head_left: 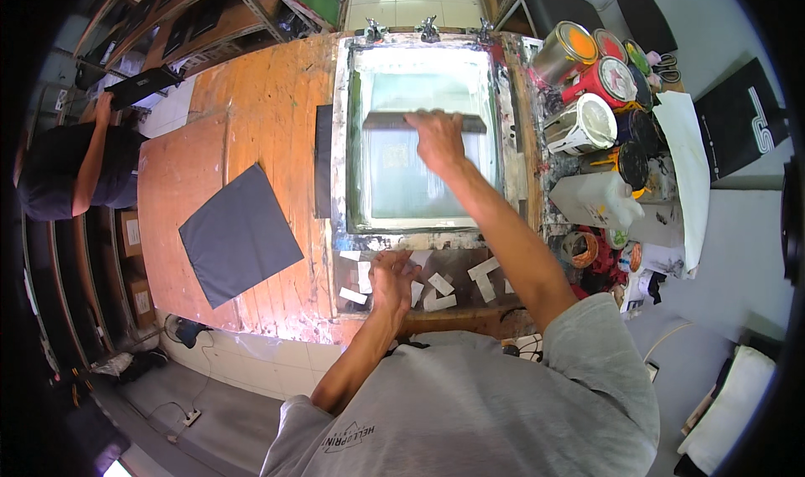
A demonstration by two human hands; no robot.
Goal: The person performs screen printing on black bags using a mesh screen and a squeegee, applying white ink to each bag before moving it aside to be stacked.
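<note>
My right hand (pixel 440 142) grips a long dark squeegee (pixel 386 121), which lies crosswise over the upper half of the mesh in a screen printing frame (pixel 419 240). The mesh (pixel 411 192) is pale green-white, with a faint square patch in the middle. At the near edge of the frame, my left hand (pixel 392 277) has its fingers curled against the rim; the fingertips are partly hidden. A dark cloth piece (pixel 241 235) lies flat on the wooden table to the left. Another dark strip (pixel 323 161) shows beside the frame's left side.
Hinge clamps (pixel 429 29) stand at the frame's far edge. Opened paint cans (pixel 581 125) and a whitish jug (pixel 595 200) crowd the right side. White tape pieces (pixel 438 284) dot the near board. At the far left, a co-worker (pixel 80 167) holds a dark flat item by shelves.
</note>
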